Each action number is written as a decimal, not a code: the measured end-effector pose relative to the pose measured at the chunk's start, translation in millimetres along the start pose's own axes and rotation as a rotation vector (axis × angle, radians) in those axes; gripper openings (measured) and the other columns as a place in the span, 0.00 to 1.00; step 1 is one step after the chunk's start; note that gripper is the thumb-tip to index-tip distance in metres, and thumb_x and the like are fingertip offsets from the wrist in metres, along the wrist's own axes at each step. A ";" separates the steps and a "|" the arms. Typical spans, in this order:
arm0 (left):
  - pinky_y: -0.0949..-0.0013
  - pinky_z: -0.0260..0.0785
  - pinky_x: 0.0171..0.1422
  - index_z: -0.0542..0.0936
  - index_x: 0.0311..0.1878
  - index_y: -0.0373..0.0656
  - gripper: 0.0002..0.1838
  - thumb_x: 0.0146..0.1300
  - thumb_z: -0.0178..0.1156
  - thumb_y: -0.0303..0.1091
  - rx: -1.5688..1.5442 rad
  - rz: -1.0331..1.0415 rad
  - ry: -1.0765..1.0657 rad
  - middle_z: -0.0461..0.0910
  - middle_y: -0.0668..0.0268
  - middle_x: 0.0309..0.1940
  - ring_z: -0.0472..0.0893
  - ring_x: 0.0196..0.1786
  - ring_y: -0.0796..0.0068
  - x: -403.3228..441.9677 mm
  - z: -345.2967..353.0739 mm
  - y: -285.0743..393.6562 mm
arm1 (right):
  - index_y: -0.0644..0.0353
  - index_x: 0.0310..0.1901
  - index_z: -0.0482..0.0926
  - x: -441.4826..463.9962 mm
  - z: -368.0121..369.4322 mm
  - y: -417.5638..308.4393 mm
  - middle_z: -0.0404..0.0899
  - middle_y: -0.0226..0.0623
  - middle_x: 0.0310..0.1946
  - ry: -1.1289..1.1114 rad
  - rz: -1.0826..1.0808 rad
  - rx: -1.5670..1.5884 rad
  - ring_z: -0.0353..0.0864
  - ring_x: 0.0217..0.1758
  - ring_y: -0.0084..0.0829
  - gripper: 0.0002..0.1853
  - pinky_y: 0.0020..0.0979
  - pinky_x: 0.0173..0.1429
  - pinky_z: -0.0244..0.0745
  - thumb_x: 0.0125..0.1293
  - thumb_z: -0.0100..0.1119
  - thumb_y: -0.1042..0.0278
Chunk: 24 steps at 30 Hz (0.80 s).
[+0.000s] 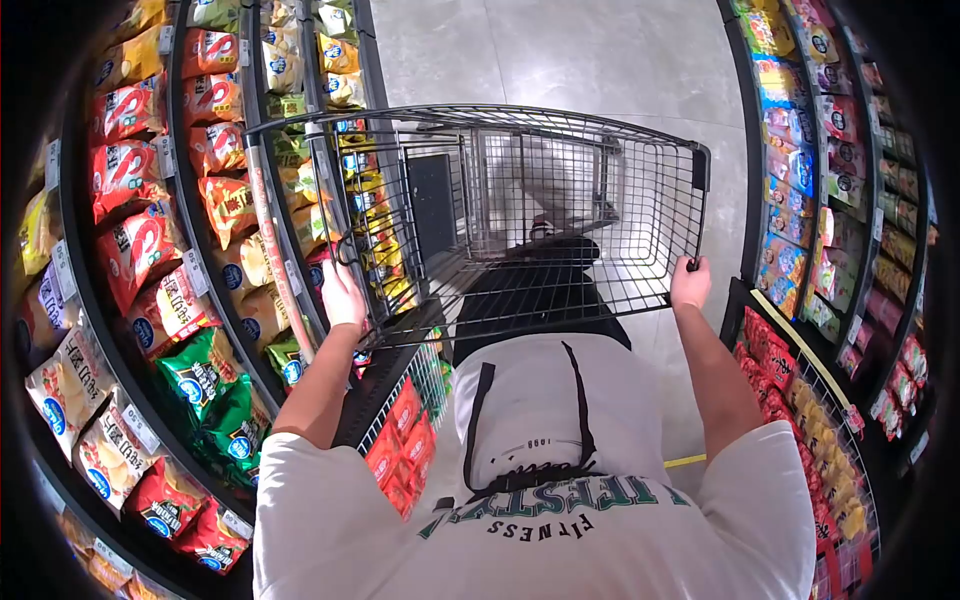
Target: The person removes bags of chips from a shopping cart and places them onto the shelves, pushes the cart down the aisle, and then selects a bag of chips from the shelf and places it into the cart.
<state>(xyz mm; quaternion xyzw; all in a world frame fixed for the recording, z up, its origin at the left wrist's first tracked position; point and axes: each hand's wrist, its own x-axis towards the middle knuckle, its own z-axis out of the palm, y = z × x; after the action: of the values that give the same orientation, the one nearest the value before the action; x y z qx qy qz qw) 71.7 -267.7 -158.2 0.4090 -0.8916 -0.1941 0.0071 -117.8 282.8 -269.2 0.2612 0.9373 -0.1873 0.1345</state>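
Note:
A black wire shopping cart [480,200] stands in front of my body, and its basket shows no goods. My left hand [343,295] is closed on the cart's near left edge, close to the shelf of chip bags. At the near right corner, the fingers of my right hand [690,283] wrap around the cart's frame. Both arms reach forward and apart. Through the wire mesh I see my dark trousers and part of a shoe. A dark flat panel [430,205] sits inside the basket on the left.
Bags of chips [130,180] fill tiered shelves along the left, with price tags on the shelf edges. Packaged snacks [790,150] line the right shelves. Wire bins of red packets [400,440] and snacks [830,460] stand low on either side. Grey floor [630,60] runs ahead between the shelves.

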 end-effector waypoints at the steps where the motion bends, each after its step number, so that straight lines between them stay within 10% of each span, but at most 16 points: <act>1: 0.46 0.67 0.41 0.70 0.45 0.39 0.13 0.78 0.42 0.40 -0.014 -0.009 -0.012 0.78 0.44 0.29 0.77 0.35 0.37 -0.6 -0.7 -1.5 | 0.65 0.35 0.76 0.0 -0.9 -1.6 0.82 0.57 0.34 -0.007 -0.009 0.013 0.81 0.42 0.58 0.18 0.51 0.49 0.72 0.61 0.55 0.55; 24: 0.45 0.67 0.47 0.71 0.49 0.39 0.16 0.78 0.41 0.43 0.040 -0.109 -0.041 0.79 0.40 0.36 0.77 0.43 0.34 21.3 -12.3 -19.3 | 0.62 0.41 0.77 6.5 9.6 -46.8 0.83 0.56 0.39 -0.048 -0.078 -0.045 0.81 0.47 0.58 0.20 0.51 0.52 0.73 0.62 0.53 0.51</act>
<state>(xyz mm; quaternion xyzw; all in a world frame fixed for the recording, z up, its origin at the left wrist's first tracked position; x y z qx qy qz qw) 73.6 -298.9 -156.7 0.4528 -0.8718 -0.1847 -0.0299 -146.9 244.5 -266.9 0.2167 0.9473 -0.1774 0.1555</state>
